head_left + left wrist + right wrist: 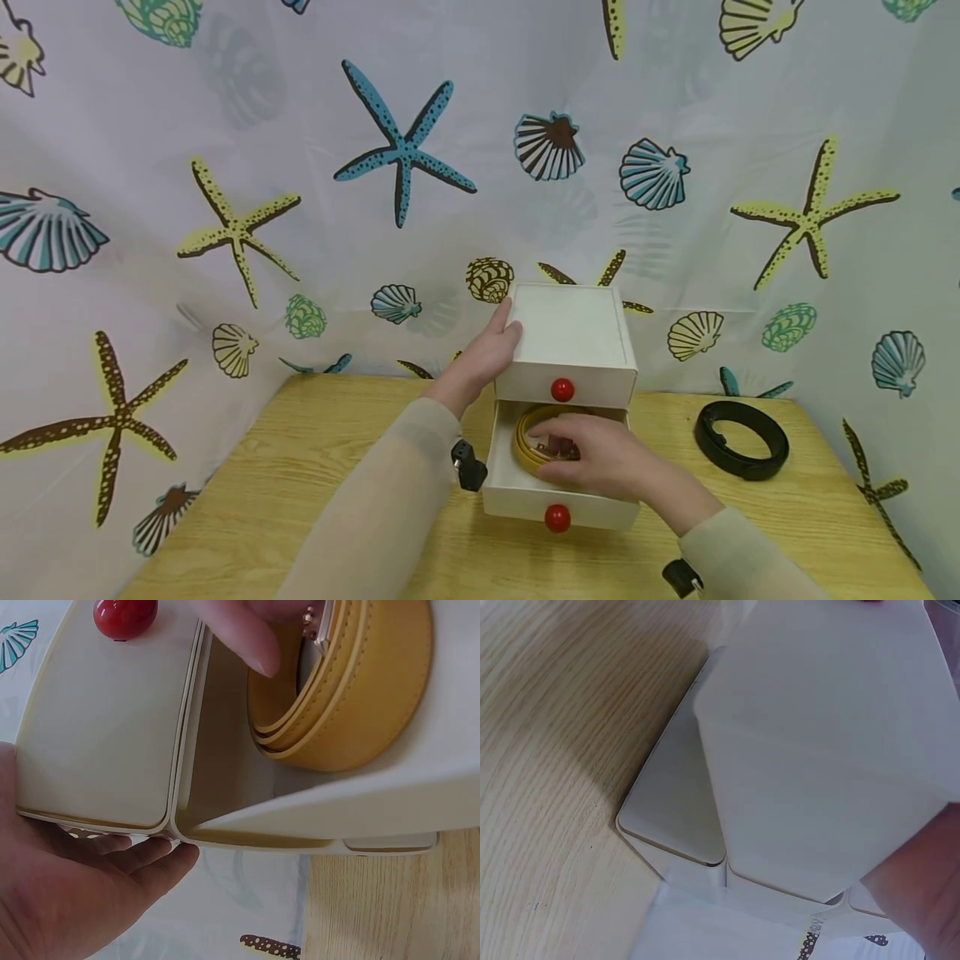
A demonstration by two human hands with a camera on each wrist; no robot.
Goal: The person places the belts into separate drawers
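Observation:
A small white two-drawer cabinet (pixel 567 325) stands on the table with its lower drawer (pixel 517 498) pulled out. A coiled yellow belt (pixel 522 450) sits in that drawer, its metal buckle (pixel 324 630) on the inside of the coil. My right hand (pixel 600 454) reaches into the drawer over the belt, with fingers inside the coil and the thumb near its front rim. Whether it pinches the belt is hidden. My left hand (pixel 483 358) rests against the cabinet's left side, thumb at the top edge; in the left wrist view its fingers (pixel 150 862) lie along the side wall.
A coiled black belt (pixel 741 440) lies on the wooden table (pixel 337 483) to the right of the cabinet. Red round knobs mark the upper drawer (pixel 525 383) and the lower one. A curtain (pixel 450 242) with shells and starfish hangs behind the table.

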